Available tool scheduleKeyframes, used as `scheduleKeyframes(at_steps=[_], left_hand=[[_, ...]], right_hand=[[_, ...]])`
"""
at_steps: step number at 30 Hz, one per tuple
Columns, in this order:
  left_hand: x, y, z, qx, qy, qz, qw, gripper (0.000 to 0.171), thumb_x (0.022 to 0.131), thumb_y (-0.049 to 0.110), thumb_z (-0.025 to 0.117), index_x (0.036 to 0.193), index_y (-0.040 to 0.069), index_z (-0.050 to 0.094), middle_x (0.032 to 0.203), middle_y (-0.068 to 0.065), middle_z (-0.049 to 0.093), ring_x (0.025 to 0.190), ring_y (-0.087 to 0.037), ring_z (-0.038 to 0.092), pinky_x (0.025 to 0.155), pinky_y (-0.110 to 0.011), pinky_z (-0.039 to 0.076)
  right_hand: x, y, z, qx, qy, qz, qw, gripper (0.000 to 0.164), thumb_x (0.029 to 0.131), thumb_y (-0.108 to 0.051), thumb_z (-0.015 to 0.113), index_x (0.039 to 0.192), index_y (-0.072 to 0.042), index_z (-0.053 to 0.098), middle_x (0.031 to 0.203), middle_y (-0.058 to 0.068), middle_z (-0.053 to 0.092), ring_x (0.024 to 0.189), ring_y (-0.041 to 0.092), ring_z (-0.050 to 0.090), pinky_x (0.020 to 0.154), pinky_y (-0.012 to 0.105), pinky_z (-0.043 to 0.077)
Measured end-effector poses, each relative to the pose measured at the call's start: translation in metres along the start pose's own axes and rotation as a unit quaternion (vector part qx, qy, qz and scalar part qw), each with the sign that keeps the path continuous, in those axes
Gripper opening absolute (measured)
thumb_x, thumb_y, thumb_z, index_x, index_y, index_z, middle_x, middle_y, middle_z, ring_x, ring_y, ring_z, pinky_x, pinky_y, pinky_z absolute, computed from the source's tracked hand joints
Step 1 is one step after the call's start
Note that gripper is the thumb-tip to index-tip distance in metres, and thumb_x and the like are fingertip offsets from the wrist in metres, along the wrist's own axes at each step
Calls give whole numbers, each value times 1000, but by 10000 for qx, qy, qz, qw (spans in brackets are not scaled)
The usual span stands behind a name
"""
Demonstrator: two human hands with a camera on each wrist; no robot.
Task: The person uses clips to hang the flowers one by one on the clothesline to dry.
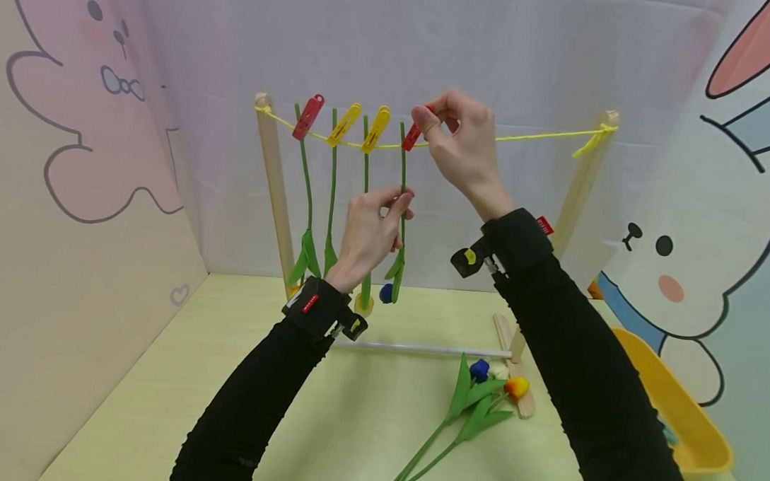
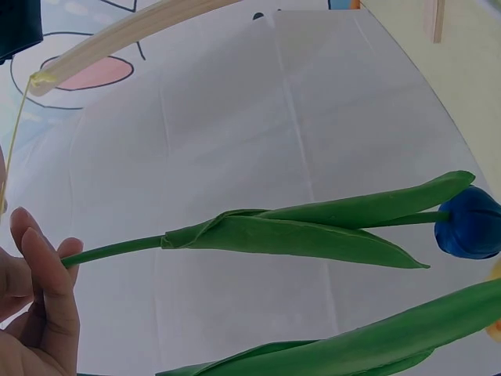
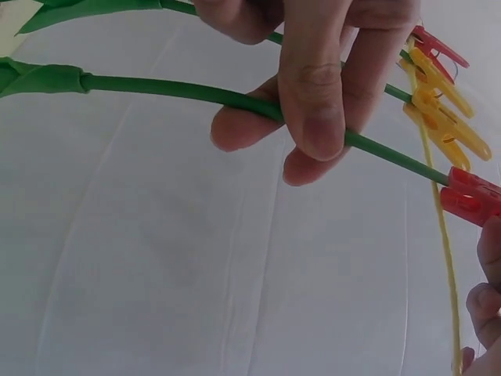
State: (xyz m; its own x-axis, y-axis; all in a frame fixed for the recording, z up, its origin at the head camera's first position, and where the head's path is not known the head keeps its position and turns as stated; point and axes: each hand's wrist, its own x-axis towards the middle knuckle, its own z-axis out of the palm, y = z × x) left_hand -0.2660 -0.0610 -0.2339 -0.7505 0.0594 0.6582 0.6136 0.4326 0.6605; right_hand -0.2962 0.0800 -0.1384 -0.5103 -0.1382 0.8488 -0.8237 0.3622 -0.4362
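Note:
A blue artificial tulip (image 2: 470, 223) hangs head down, its green stem (image 1: 403, 163) beside the yellow string (image 1: 529, 137). My left hand (image 1: 376, 222) pinches that stem between thumb and fingers, below the string. Up at the string, my right hand (image 1: 461, 133) grips a red clothespin (image 1: 411, 137) by its upper end; the right wrist view shows the clothespin's jaws at the stem and string. To the left, another red clothespin (image 1: 308, 117) and two yellow clothespins (image 1: 344, 124) hold more upside-down tulips on the string. My left hand partly hides those stems and leaves.
Wooden posts (image 1: 275, 194) carry the string at both ends, joined low by a pale rod (image 1: 426, 349). Several loose tulips (image 1: 475, 406) lie on the table (image 1: 150, 402) at the front right. A yellow basin (image 1: 703, 428) stands at far right, partly behind my right sleeve.

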Motion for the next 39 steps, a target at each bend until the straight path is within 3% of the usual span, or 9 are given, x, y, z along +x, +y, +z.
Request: scheduleKeyframes(at_steps=[6,12,20,25,39], left_hand=[[0,1,0,63,0,20,10000,24,104,16,56,117,4,73,85,-15,74,41,-18,55,44,-26,48],[1,1,0,46,-11,-28,10000,24,103,16,57,117,4,73,85,-15,73,41,-18,56,44,-25,47],[1,1,-1,38,-20,-96,9999,24,103,17,57,115,4,73,85,-14,73,41,-16,55,44,-25,47],[0,1,-1,53,-36,-108,9999,24,104,17,56,117,4,73,86,-15,74,40,-14,54,44,-25,47],[-1,2,-1,42,-55,-56,10000,24,104,16,56,117,5,73,85,-15,73,40,-13,54,45,-26,47]], right_hand=[[1,-2,0,-33,12,145,9999,21,96,-16,69,92,5,69,73,-8,60,70,-5,49,83,21,40],[2,-2,0,-111,-6,238,9997,21,95,-15,70,93,6,69,71,-11,59,70,-5,49,82,20,38],[2,-3,-1,-153,-220,336,9991,22,97,-16,69,95,6,70,79,13,67,70,-5,50,86,24,41],[2,-6,-3,-236,-365,513,9977,23,98,-18,67,97,4,71,86,20,71,72,-4,51,85,27,41],[3,-8,-1,-559,-513,865,9934,25,101,-20,62,102,1,73,94,23,74,75,13,57,79,25,38]])
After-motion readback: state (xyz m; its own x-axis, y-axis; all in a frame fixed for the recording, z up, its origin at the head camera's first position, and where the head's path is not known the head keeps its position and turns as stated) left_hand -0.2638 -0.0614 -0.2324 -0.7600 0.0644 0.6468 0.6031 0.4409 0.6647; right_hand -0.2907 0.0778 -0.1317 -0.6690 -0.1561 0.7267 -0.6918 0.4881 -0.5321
